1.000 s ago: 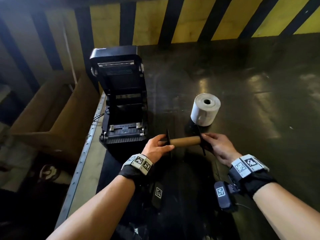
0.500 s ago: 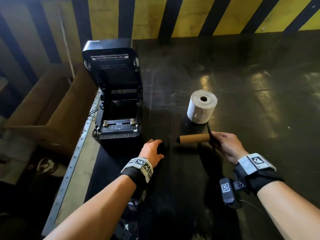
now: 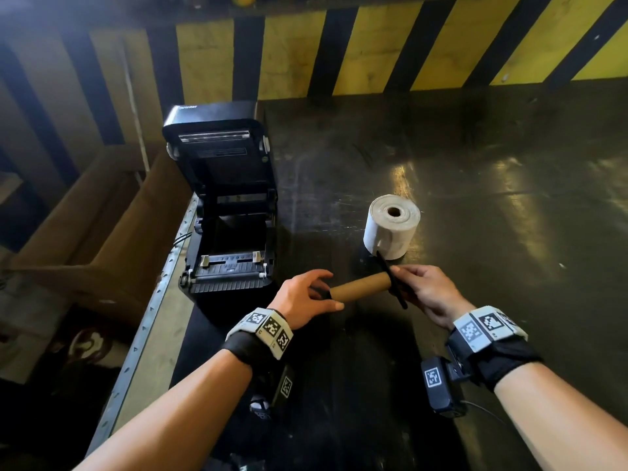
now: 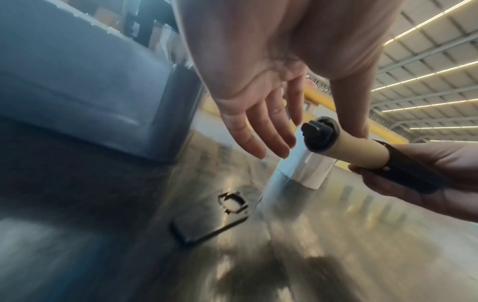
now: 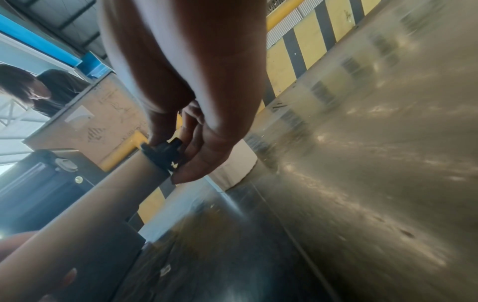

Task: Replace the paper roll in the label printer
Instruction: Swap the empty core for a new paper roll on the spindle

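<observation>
Two hands work above the counter (image 3: 475, 164): right hand (image 3: 426, 294) pinches the spindle flange (image 3: 392, 278), left hand (image 3: 302, 299) loosely spread around the empty cardboard core (image 3: 360, 287), while the fresh paper roll (image 3: 390, 227) waits beside the open, empty label printer (image 3: 227, 212).

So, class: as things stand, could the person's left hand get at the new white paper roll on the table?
Probably yes. The left hand has only its thumb on the cardboard core, fingers open. The white paper roll stands upright beyond, uncovered, though the core and the right hand lie partly across the path.
</observation>
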`<action>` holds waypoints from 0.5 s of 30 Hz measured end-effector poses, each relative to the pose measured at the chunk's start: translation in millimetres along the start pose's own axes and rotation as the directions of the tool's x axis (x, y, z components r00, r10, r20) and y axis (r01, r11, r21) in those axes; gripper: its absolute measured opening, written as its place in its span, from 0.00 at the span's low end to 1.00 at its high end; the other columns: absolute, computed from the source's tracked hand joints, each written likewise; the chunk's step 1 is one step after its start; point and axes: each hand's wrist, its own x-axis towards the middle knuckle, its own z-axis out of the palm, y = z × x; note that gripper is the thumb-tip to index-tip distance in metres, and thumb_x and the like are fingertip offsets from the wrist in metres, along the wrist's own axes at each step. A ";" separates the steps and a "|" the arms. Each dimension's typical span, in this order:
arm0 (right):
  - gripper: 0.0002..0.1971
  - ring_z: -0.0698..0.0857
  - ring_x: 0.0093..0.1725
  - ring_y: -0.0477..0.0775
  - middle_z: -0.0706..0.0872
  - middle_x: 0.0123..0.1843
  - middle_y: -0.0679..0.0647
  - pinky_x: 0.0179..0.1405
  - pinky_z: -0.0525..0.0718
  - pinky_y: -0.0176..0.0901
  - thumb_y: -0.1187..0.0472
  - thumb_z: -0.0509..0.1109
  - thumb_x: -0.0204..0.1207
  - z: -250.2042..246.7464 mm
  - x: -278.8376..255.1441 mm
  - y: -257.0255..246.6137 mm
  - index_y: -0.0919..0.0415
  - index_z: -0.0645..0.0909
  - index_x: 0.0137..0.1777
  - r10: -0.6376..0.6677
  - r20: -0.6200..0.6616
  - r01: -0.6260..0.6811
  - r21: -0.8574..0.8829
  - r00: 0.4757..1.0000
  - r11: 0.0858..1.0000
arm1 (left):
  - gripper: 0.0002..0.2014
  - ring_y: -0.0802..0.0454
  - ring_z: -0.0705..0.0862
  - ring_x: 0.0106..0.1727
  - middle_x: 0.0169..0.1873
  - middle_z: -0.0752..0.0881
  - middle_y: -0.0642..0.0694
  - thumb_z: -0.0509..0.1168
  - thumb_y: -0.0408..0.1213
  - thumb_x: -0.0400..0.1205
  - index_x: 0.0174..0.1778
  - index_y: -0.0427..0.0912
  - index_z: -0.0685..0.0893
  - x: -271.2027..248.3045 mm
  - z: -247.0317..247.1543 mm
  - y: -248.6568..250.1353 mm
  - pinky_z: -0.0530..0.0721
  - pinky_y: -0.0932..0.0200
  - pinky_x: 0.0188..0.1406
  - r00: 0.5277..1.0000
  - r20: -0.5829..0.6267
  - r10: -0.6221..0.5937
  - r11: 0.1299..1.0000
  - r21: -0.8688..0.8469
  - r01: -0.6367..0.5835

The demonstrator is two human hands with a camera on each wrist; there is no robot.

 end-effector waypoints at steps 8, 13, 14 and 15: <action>0.08 0.84 0.36 0.51 0.88 0.38 0.58 0.33 0.83 0.35 0.61 0.69 0.76 -22.5 -3.8 -9.4 0.64 0.87 0.49 -0.142 -0.120 0.138 -0.043 0.983 0.990 | 0.18 0.56 0.86 0.50 0.49 0.89 0.51 0.74 0.47 0.72 0.57 0.51 0.85 -2.7 -4.5 -6.0 0.83 0.64 0.50 1.000 0.010 0.015 0.990 0.138 -0.016; 0.06 0.85 0.30 0.43 0.90 0.29 0.48 0.32 0.83 0.33 0.59 0.70 0.75 -74.9 -0.4 -11.6 0.58 0.88 0.41 -0.223 -0.317 0.198 -0.109 0.922 0.974 | 0.17 0.54 0.87 0.52 0.49 0.90 0.49 0.75 0.46 0.70 0.55 0.49 0.87 -7.5 -5.9 -20.7 0.83 0.59 0.56 0.999 -0.014 -0.049 0.989 0.142 0.051; 0.07 0.85 0.29 0.43 0.89 0.28 0.48 0.30 0.83 0.32 0.59 0.70 0.76 -81.1 0.9 -8.8 0.61 0.88 0.43 -0.221 -0.327 0.192 -0.121 0.919 0.974 | 0.18 0.54 0.87 0.52 0.50 0.90 0.49 0.75 0.46 0.71 0.55 0.49 0.86 -8.8 -2.8 -20.9 0.83 0.60 0.56 0.998 -0.009 -0.063 0.987 0.148 0.064; 0.08 0.84 0.29 0.45 0.89 0.29 0.49 0.31 0.82 0.33 0.60 0.70 0.76 -85.6 1.8 -5.1 0.63 0.88 0.46 -0.213 -0.327 0.174 -0.144 0.921 0.974 | 0.18 0.55 0.87 0.52 0.50 0.89 0.49 0.75 0.47 0.71 0.56 0.49 0.86 -10.3 1.4 -20.4 0.83 0.61 0.55 0.998 0.002 -0.068 0.984 0.162 0.067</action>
